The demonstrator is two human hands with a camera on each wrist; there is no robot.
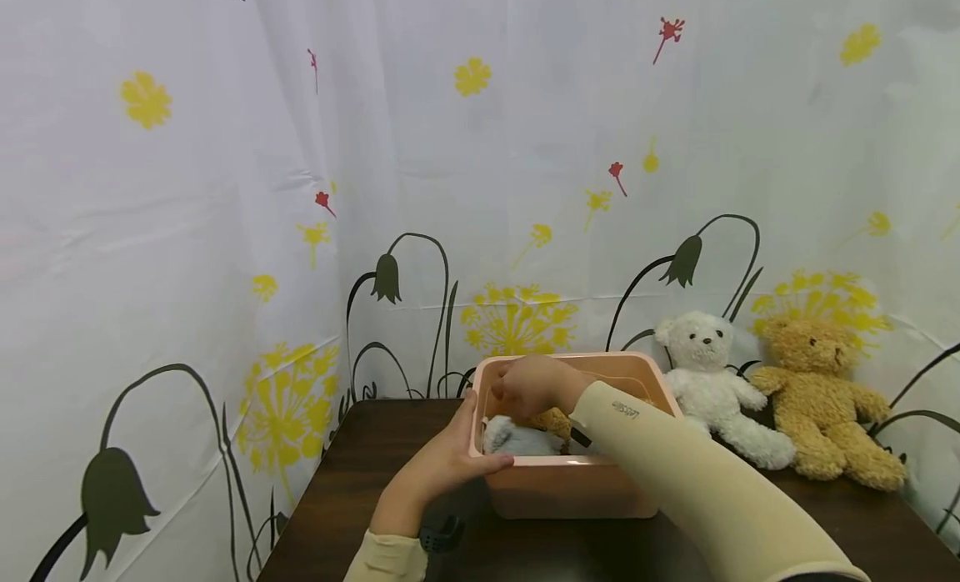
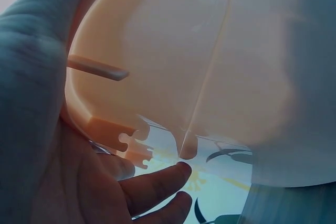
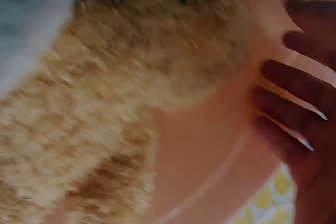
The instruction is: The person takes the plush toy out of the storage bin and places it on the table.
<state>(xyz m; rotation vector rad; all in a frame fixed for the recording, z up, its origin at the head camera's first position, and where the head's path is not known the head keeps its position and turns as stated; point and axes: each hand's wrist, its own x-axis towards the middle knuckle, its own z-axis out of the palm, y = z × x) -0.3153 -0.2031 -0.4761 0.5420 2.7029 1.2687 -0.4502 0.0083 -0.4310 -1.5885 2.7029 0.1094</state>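
- Wall: I face a white fabric backdrop [image 1: 420, 148] that fills the upper view and both sides; I note vertical folds, fine wrinkles and a thin horizontal crease at lower height.
- Corner: left of centre, I see the cloth turn along a vertical line and continue toward me.
- Print: I record scattered yellow blossoms [image 1: 146, 100], small red flowers [image 1: 669, 29], large yellow bursts [image 1: 517, 319] low down, and drooping dark green bellflowers [image 1: 116, 503] on curved dark stems [image 1: 60, 546].
- Furniture: I have before me a dark brown table [image 1: 356, 457], far edge near the cloth, left edge slanting toward me.
- Light: I find it soft across the cloth.
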